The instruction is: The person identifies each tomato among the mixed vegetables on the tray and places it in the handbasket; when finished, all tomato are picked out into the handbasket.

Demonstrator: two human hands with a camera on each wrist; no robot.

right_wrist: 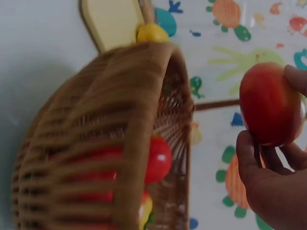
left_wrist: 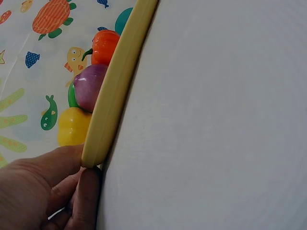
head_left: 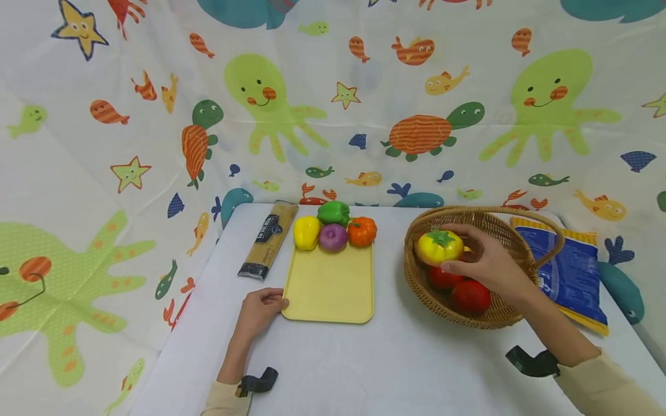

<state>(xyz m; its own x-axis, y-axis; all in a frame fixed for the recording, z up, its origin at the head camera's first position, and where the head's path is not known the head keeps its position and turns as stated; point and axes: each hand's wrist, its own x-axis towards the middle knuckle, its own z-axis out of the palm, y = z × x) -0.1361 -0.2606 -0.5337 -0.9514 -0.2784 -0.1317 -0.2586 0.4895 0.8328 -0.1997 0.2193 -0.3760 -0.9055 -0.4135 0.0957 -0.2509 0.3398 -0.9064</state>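
My right hand holds a round tomato over the wicker basket. It is yellow around a green leafy top; its lower side shows red in the right wrist view. Beneath it in the basket lie red tomatoes. My left hand pinches the near left corner of a pale yellow tray, thumb and fingers at its rim. At the tray's far end sit a yellow bell pepper, a purple onion, an orange pumpkin and, behind them, a green bell pepper.
A pack of dry noodles lies left of the tray. Right of the basket is a blue and yellow bag, partly hidden by the basket and my arm. The basket's handle arches along its far side. A patterned cloth hangs behind the table.
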